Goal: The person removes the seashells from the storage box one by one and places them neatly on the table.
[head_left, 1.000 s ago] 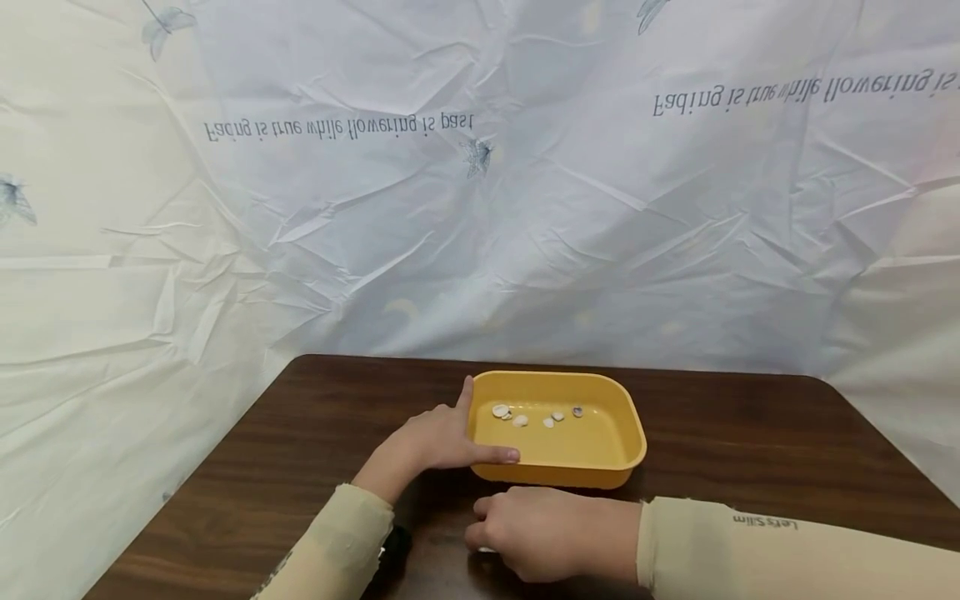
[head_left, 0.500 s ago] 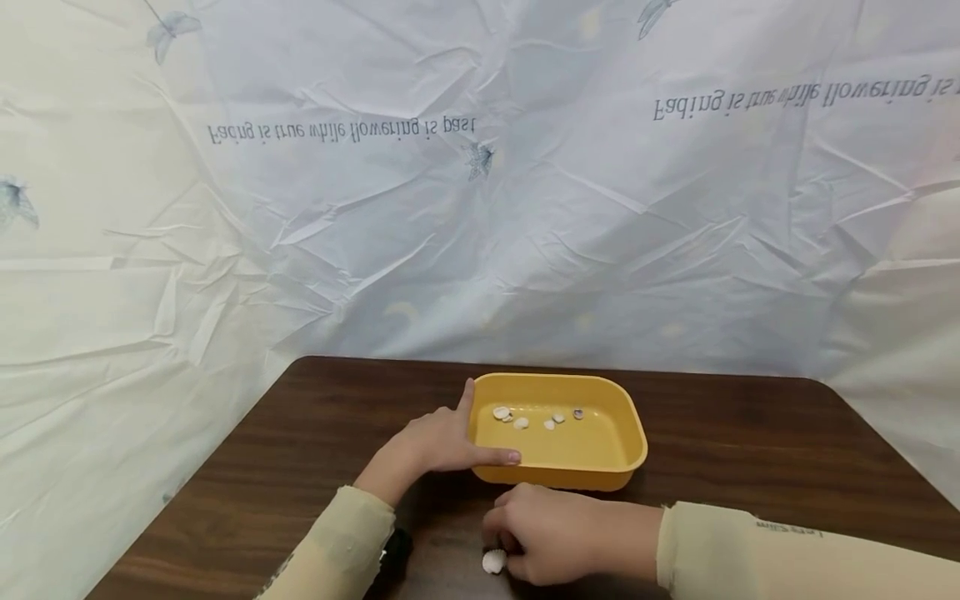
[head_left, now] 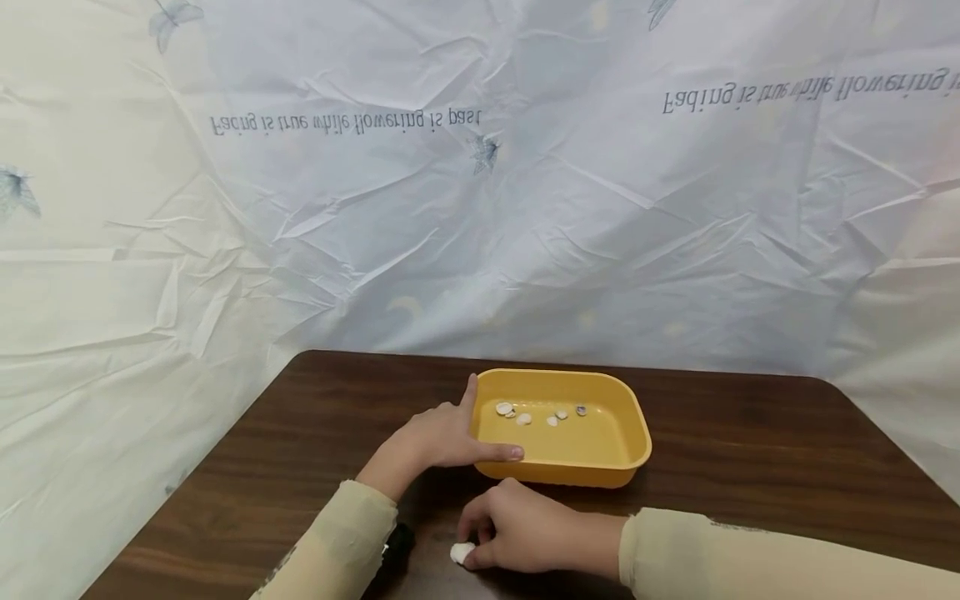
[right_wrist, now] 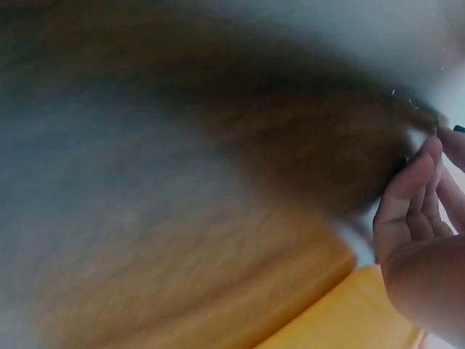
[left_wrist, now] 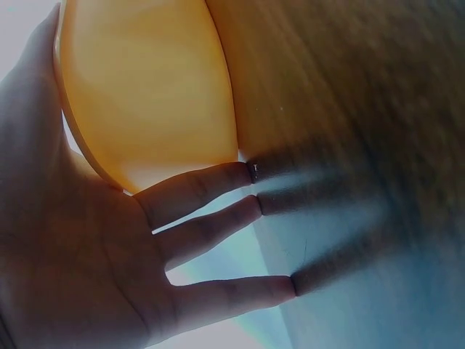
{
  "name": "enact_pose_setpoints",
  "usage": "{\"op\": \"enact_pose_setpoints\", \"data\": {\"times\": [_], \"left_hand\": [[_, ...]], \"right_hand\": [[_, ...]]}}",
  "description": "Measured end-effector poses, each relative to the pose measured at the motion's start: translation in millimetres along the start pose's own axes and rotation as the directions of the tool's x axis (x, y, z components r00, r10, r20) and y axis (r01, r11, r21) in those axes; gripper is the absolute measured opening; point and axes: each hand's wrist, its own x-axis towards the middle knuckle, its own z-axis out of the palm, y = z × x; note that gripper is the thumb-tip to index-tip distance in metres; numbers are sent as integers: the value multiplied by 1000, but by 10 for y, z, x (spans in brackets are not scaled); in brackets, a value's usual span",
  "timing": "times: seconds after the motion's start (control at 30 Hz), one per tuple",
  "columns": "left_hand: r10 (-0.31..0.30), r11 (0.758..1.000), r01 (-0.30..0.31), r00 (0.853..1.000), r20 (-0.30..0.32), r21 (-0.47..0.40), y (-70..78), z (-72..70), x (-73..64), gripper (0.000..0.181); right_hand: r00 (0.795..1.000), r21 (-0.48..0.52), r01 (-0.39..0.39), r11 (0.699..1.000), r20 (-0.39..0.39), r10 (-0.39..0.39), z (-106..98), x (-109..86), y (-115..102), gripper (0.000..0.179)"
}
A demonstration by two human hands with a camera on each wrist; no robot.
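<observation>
In the head view a yellow plastic basin [head_left: 562, 473] stands on the dark wooden table, with several small white and greyish seashells [head_left: 523, 419] on its floor. My left hand [head_left: 442, 435] rests against the basin's left side, thumb laid along the front rim. The left wrist view shows its fingers [left_wrist: 211, 222] straight and spread, tips down at the tabletop. Just in front of the basin, my right hand [head_left: 525, 529] pinches a white seashell [head_left: 461, 552] low over the table between thumb and curled fingers. The right wrist view shows that hand [right_wrist: 414, 218] only partly, and the shell is not clear there.
A small black object [head_left: 397, 546] lies by the left sleeve, partly hidden by it. The brown tabletop [head_left: 750, 450] runs to both sides. Behind it hangs a wrinkled white printed sheet [head_left: 480, 233].
My right hand first moved slightly right, uncovering the white seashell, then came left with the shell at its fingertips. My left hand has stayed at the basin.
</observation>
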Motion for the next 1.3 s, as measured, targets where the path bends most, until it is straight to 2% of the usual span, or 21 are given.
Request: {"op": "enact_pose_setpoints", "data": {"times": [0.1, 0.2, 0.43, 0.6, 0.7, 0.8, 0.9, 1.0, 1.07, 1.17, 1.3], "left_hand": [[5, 1000, -5, 1000, 7, -2, 16, -8, -1, 145], [3, 1000, -3, 1000, 12, -7, 21, -14, -6, 145], [-7, 1000, 7, 1000, 13, 6, 7, -18, -5, 144], [-1, 1000, 0, 1000, 15, 19, -2, 0, 9, 144], [7, 1000, -7, 1000, 16, 19, -1, 6, 17, 145], [21, 999, -21, 1000, 13, 24, 7, -5, 28, 142], [40, 999, -40, 999, 13, 34, 0, -24, 31, 127], [64, 997, -65, 998, 15, 52, -10, -43, 34, 117], [72, 996, -72, 997, 18, 46, -8, -49, 32, 119], [53, 998, -54, 998, 19, 36, 4, -43, 10, 133], [5, 1000, -5, 1000, 18, 23, 33, -31, -18, 147]], "right_hand": [[998, 66, -45, 997, -42, 48, 45, 37, -12, 8], [994, 89, -72, 993, -79, 79, 84, 68, -25, 9], [984, 84, -112, 990, -131, 122, 136, 142, -56, 10], [985, 127, -106, 986, -120, 122, 94, 139, -52, 15], [994, 170, -69, 983, -76, 83, -16, 102, -63, 18], [995, 240, -71, 968, -52, 86, -191, 43, -172, 19], [988, 307, -117, 944, -60, 142, -400, -5, -317, 18], [976, 368, -169, 915, -64, 206, -617, -17, -347, 17], [970, 406, -191, 893, -62, 236, -756, -11, -291, 17], [957, 467, -227, 854, -55, 285, -933, -1, -131, 18], [938, 491, -276, 826, -51, 344, -1078, 13, 137, 35]]}}
